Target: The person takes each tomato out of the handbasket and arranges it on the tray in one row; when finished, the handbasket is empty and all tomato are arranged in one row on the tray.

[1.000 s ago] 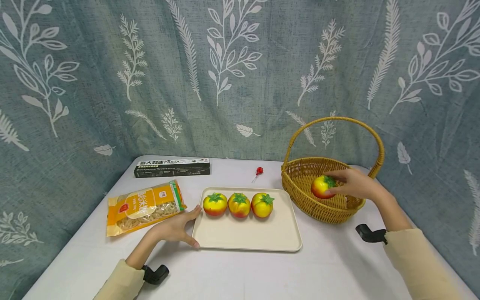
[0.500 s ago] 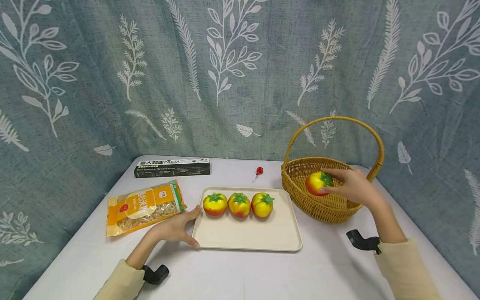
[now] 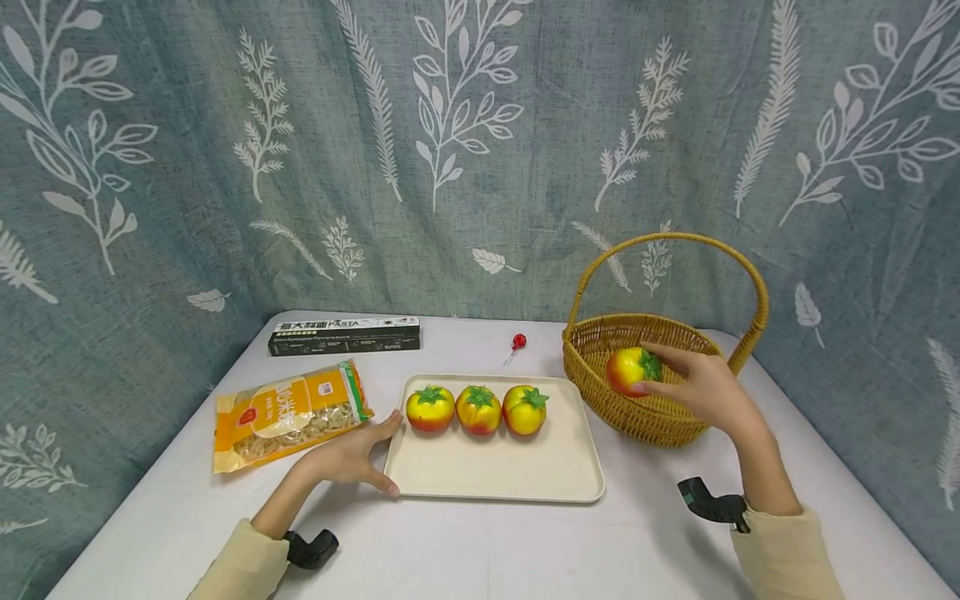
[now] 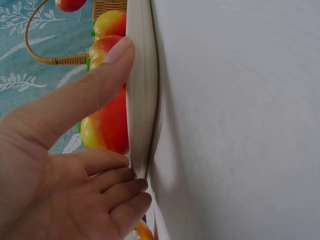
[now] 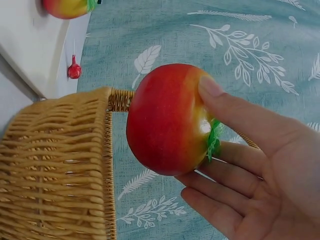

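My right hand [image 3: 693,383] holds a red-and-yellow fruit with a green leafy top [image 3: 628,372] between thumb and fingers. In the right wrist view the held fruit [image 5: 167,120] appears beyond the rim of the wicker basket [image 5: 55,165], with the thumb on one side and fingertips under the other. The head view puts it over the opening of the basket [image 3: 637,421]. At the left end of a cream tray [image 3: 495,475], my left hand [image 3: 352,454] is spread, thumb and fingertips at its rim. Three matching fruits, the middle one [image 3: 478,410] included, sit in a row along the tray's far side.
An orange bag of dry pasta [image 3: 288,417] lies beyond the left forearm. Behind it is a dark pasta box [image 3: 345,336]. A small red lollipop-like item [image 3: 518,342] lies behind the tray. The basket's tall handle [image 3: 667,237] arches above the right hand.
My right hand and the fruit have shifted a little to the left over the basket, and the right forearm has swung left. The left hand and tray have stayed put.
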Tool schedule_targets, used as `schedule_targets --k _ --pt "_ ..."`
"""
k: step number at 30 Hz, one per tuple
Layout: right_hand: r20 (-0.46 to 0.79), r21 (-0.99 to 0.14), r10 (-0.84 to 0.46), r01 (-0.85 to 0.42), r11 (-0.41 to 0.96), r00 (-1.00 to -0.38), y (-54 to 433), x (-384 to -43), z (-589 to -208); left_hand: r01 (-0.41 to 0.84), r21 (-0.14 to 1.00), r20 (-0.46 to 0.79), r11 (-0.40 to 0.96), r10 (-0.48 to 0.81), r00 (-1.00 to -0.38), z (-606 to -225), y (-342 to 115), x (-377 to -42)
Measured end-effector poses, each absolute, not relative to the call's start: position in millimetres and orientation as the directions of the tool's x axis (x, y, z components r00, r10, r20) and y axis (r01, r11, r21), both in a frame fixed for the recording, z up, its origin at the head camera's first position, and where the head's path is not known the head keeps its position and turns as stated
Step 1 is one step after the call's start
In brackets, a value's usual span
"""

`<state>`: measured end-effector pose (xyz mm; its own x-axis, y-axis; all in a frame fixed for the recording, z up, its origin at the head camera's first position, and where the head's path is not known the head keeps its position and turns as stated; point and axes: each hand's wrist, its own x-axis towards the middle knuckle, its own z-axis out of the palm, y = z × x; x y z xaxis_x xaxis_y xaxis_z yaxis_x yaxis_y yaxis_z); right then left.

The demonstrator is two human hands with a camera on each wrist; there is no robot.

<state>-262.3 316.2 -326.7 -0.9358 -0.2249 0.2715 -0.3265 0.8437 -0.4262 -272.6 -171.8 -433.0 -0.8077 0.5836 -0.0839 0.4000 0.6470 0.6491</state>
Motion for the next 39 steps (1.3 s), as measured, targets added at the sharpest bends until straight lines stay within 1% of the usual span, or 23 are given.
schedule_targets --k 9,23,39 --pt "0.286 -0.432 -0.233 -0.342 0.835 -0.930 305 -258 -329 0.412 0.638 -0.081 0.650 0.589 -0.804 -435 -173 -273" --pt "0.307 -0.418 -0.328 -0.436 0.797 -0.894 277 -265 -346 0.415 0.652 -0.073 0.634 0.598 -0.798 -433 -174 -272" --pt "0.272 -0.429 -0.385 -0.469 0.772 -0.882 263 -273 -366 0.422 0.650 -0.073 0.632 0.604 -0.794 -434 -173 -272"
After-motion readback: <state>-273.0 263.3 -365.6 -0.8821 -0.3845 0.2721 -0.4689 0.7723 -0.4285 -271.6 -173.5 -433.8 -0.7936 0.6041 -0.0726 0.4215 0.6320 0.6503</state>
